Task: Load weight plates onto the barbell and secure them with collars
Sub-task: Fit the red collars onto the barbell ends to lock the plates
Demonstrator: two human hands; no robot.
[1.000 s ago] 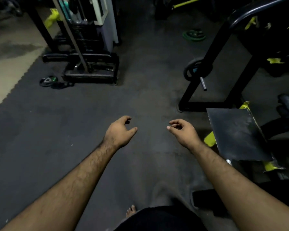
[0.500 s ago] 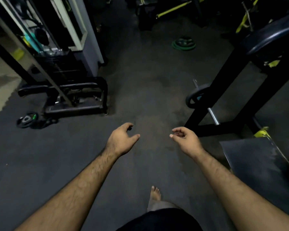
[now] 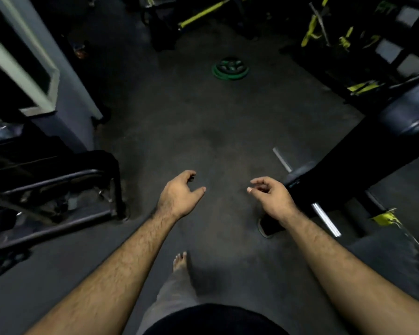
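A stack of green-rimmed weight plates (image 3: 230, 68) lies flat on the dark rubber floor, far ahead of me. To the right a silver barbell (image 3: 325, 220) runs diagonally through a black bench frame, and a dark plate (image 3: 300, 174) sits on its sleeve, whose bare tip (image 3: 281, 160) sticks out. My left hand (image 3: 179, 195) and my right hand (image 3: 271, 195) hang in front of me with loosely curled fingers and hold nothing. The right hand is just left of the loaded plate, apart from it.
A black machine frame (image 3: 65, 189) stands at left under a grey post (image 3: 58, 68). The bench frame (image 3: 363, 151) and its padded roller (image 3: 411, 112) fill the right side. Yellow-and-black equipment (image 3: 203, 13) lines the back. My bare foot (image 3: 180, 261) steps on open floor.
I have walked forward: the green plates, the barbell and the bench frame have come nearer and lower in view. Both hands kept their loose pose.
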